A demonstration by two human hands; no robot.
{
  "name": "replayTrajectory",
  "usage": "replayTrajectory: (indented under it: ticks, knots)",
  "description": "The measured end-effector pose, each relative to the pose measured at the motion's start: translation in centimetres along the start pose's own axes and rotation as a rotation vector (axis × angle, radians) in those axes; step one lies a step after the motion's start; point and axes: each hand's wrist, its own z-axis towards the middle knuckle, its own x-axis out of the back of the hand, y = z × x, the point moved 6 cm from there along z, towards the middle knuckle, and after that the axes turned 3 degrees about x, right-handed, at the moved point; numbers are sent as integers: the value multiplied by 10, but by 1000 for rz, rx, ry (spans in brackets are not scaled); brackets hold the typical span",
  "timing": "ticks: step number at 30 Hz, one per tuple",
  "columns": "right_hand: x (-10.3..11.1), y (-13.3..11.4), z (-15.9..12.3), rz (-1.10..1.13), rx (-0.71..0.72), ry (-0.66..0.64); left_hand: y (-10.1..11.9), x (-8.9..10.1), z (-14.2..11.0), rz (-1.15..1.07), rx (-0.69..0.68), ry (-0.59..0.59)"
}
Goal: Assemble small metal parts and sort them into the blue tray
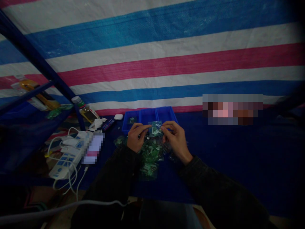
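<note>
Bag of green parts (155, 128) held up between left hand (135, 137) and right hand (175, 140), fingers of both pinching its edges. Heap of similar bags (151, 159) lies just below, blue compartment tray (149, 117) just beyond: both seemingly kept within easy reach.

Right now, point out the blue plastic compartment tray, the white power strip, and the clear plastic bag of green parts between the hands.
Blue plastic compartment tray (164, 107): head view, on its far rim.
White power strip (64, 163): head view, on its top face.
Clear plastic bag of green parts (155, 128): head view, on the bag's middle.
</note>
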Motion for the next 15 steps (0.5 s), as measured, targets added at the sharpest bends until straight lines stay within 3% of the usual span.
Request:
replayTrajectory:
  ticks: [6,15]
  knots:
    - [-6,1,0,-4,-3,-96,1,4,1,22,-4,48]
    - [-5,8,0,-94,-22,-64,-4,1,-3,-97,111,82]
